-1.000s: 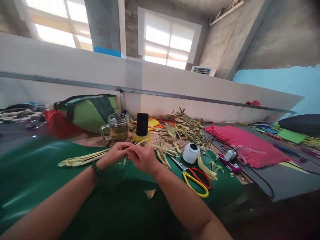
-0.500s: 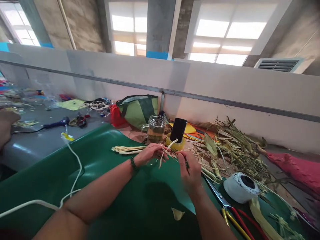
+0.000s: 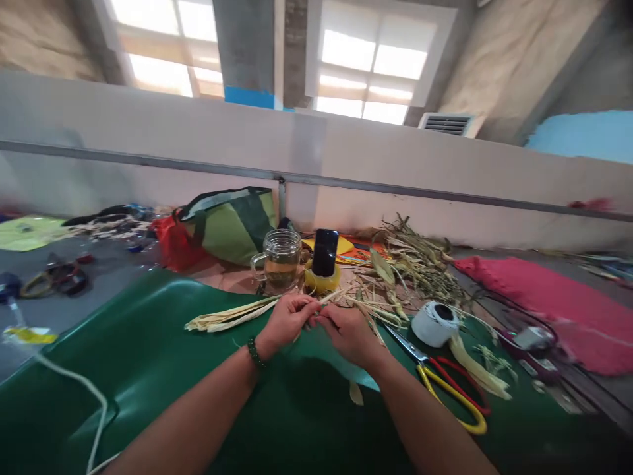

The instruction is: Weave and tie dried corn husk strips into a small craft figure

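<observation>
A long white partition [image 3: 208, 125] closed the far side of the table, and a green sheet [image 3: 163, 369] covered much of the near side. On the right lay a pink cloth [image 3: 539, 310]; at the left rear a green bag [image 3: 230, 231] leaned beside a red bag [image 3: 175, 244]. A heap of dry stalks [image 3: 420, 264] was spread before the partition. Near the right forearm lay the scissors [image 3: 445, 379], with their blades slightly apart, just beside a white roll [image 3: 434, 324]. Beyond the hands, and near to them, stood a glass mug [image 3: 281, 264] and an upright phone [image 3: 326, 253] at a yellow roll [image 3: 321, 282]; these left little room in front.

The left hand [image 3: 287, 323] was pinching a pale strip [image 3: 333, 296] by the fingertips, and the strip stuck out toward the heap, above the right hand [image 3: 349, 333]. The right fingers were bent close to the left ones; I could not tell if they gripped it also. A bundle of husks [image 3: 225, 318] lay left of the hands.

I counted two bags, one mug, one phone, one pair of scissors, two rolls and one small husk scrap [image 3: 355, 394] on the sheet.
</observation>
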The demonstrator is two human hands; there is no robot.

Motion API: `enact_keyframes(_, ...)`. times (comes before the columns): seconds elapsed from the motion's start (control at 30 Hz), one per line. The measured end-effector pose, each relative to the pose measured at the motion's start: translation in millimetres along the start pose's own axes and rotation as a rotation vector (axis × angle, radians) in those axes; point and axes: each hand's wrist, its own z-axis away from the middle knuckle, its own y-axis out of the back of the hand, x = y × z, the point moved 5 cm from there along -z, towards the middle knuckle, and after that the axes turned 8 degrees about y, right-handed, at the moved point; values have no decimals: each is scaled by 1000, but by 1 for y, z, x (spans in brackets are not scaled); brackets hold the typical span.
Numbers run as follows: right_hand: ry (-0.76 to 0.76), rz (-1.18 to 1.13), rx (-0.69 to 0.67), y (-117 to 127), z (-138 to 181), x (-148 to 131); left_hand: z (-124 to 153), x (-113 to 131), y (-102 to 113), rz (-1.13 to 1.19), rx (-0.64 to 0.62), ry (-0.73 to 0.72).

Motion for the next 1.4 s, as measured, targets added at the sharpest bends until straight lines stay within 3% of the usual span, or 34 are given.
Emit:
enact_keyframes(0.23, -77, 226, -87, -5, 3, -17, -12, 2, 22, -136, 35, 48)
enact_keyframes(0.33, 3, 198, 137, 26, 36, -29, -13, 5, 28, -172, 118, 46)
enact_keyframes(0.43, -38, 211, 487, 86, 95, -12, -9, 8, 23, -200, 146, 34)
enact_keyframes(0.47, -137, 259, 604, 110, 120, 5, -9, 7, 21, -214, 153, 27)
enact_keyframes(0.57, -636, 339, 945, 179, 207, 75, -11, 0, 19, -270, 182, 49)
enact_keyframes(0.67, -967, 310, 1168, 221, 287, 134, -19, -13, 26, -323, 224, 111)
enact_keyframes(0.73, -1078, 355, 1143, 233, 321, 159, -22, -17, 29, -349, 216, 115)
enact_keyframes(0.83, -1162, 442, 999, 236, 344, 181, -21, -14, 31, -378, 239, 102)
enact_keyframes(1.03, -1170, 472, 920, 230, 344, 205, -14, -2, 28, -440, 253, 105)
enact_keyframes(1.23, -1166, 475, 901, 221, 356, 220, -20, -12, 35, -495, 268, 134)
enact_keyframes(1.4, -1224, 515, 903, 236, 372, 228, -22, -14, 36, -560, 253, 115)
